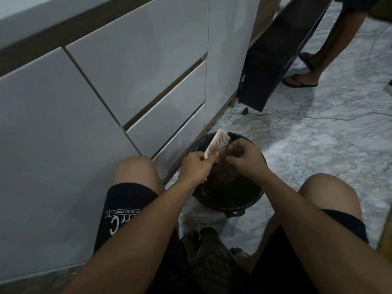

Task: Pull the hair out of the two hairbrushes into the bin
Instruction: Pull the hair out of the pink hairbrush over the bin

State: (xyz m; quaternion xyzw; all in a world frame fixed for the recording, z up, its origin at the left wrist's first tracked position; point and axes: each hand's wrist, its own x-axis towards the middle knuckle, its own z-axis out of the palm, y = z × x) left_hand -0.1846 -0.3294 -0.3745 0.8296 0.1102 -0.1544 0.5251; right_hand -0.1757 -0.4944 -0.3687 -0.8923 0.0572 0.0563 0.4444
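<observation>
1. Your left hand (pixel 196 166) is closed around the handle of the pink hairbrush (pixel 218 143), thumb pressed along it, the head tilted up with bristles facing your right.
2. Your right hand (pixel 246 159) sits at the bristles, fingertips (pixel 230 159) curled in a pinch. Whether strands are caught between them is too dim to tell.
3. Both hands hang directly over the black bin (pixel 252 200), which stands on the marbled floor (pixel 318 145) between your knees, just beside the white cabinet (pixel 137 71).
4. Advice for the pull: keep the handle grip firm, catch the hair low at the bristle roots, and draw it out along the bristles, not across them, so the pins don't bend. Let go only while over the bin.
5. Bin contents: a dark brownish mass shows under your right hand, likely hair or rubbish; the light doesn't settle it.
6. Only one brush is in sight; the second can't be found.
</observation>
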